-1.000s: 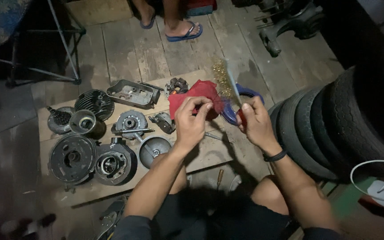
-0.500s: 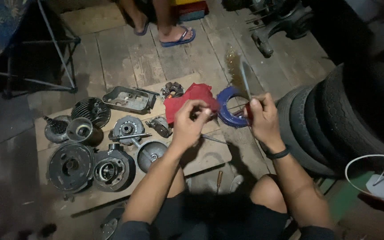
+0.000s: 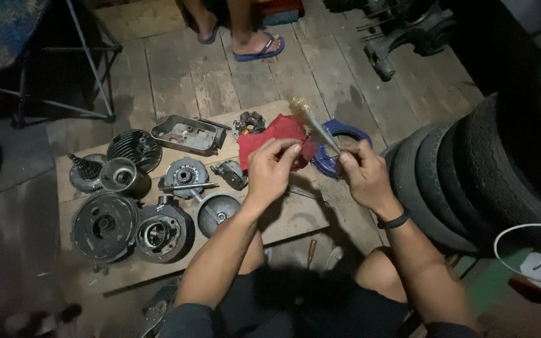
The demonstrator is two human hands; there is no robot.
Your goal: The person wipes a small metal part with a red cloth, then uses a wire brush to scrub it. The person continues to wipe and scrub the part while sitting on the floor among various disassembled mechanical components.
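Weathered wooden floorboards [image 3: 176, 69] run across the frame, and at its centre lies a flat wooden board [image 3: 283, 219] strewn with grimy metal engine parts: a finned round cylinder head [image 3: 134, 148] at upper left, a shallow rectangular cover [image 3: 186, 133], and two dark round casings [image 3: 103, 225] near the board's lower left edge. Over the board's right end, the left hand [image 3: 272, 168] has its fingers pinched shut on a small part too tiny to make out, just in front of a crumpled red cloth [image 3: 273, 134]. The right hand [image 3: 363, 176] is closed around the thin handle of a wire brush [image 3: 313, 125], whose brass bristle tuft points toward the upper centre. A blue ring [image 3: 345, 134] lies on the floor behind the brush. Ribbed black tyres [image 3: 471, 169] crowd the right edge, leaving little room there. At the top, another person's foot in a blue sandal [image 3: 258, 47] stands on the planks.
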